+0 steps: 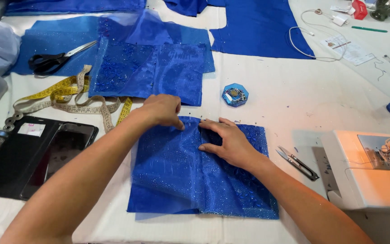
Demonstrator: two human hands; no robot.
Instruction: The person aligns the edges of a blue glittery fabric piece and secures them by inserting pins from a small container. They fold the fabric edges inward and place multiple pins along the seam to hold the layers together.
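head view shows the left hand [162,110] and the right hand [229,141] both resting on the top edge of a folded piece of glittery blue fabric [195,176] that lies flat on the white surface [285,99] in front of the person; the left fingers [177,121] are pinched together on the fabric's upper edge, while the right fingers [213,126] lie spread flat, pressing it down. a second stack of blue fabric [154,72], black scissors [55,59], a yellow tape measure [68,97], a blue pin box [235,94], thread snips [298,162], a phone in a black case [46,153] and a white sewing machine [371,171] sit around it.
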